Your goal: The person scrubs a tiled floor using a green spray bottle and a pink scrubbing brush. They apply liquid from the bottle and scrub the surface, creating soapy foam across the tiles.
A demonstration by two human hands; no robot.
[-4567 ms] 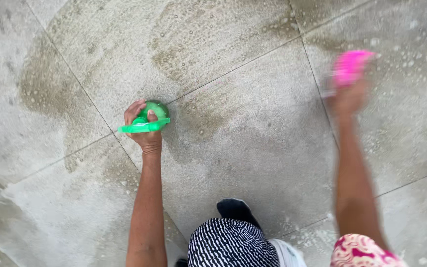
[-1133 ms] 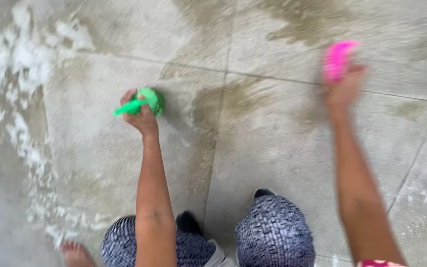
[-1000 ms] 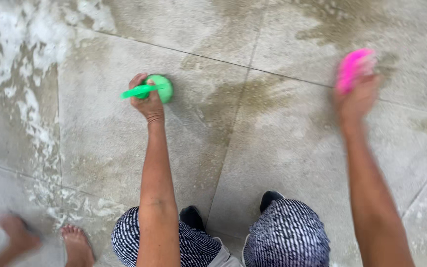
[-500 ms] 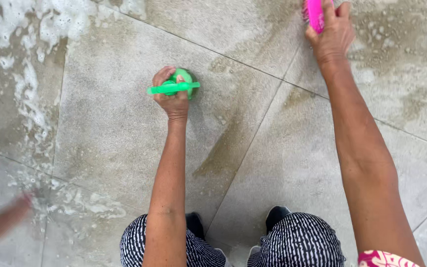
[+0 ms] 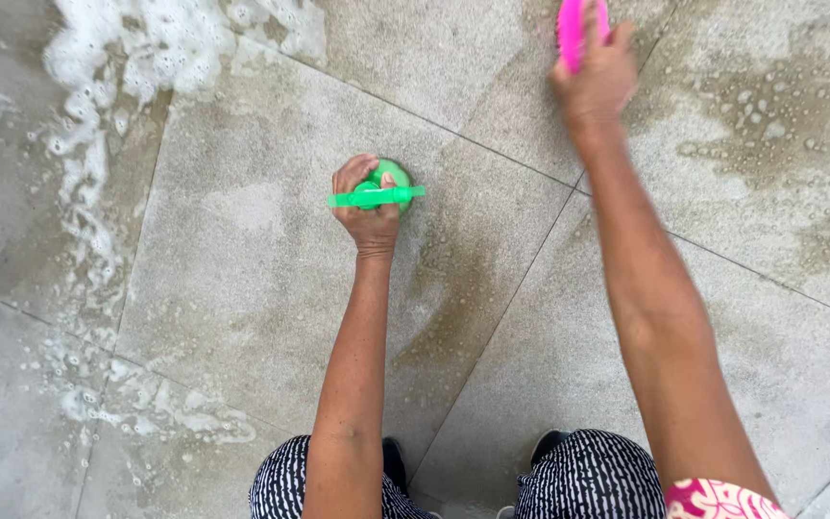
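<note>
My left hand (image 5: 368, 207) grips a green scrubbing brush (image 5: 382, 190) and presses it on a wet grey floor tile (image 5: 242, 279) at the middle of the view. Its handle sticks out to both sides of my fingers. My right hand (image 5: 595, 82) is stretched far forward at the top edge, closed around a pink scrubbing brush (image 5: 572, 27) that is partly cut off by the frame. Both arms reach down from my crouched body.
White soap foam (image 5: 136, 48) lies on the tiles at the top left and trails down the left side. Brownish wet stains (image 5: 770, 115) mark the tiles at the right. My knees in black-and-white patterned cloth (image 5: 588, 481) and dark shoes (image 5: 549, 444) are at the bottom.
The view has shifted over the floor. My right hand with the pink brush has moved further forward to the top edge. The foot and hand of another person at the lower left have left the view.
</note>
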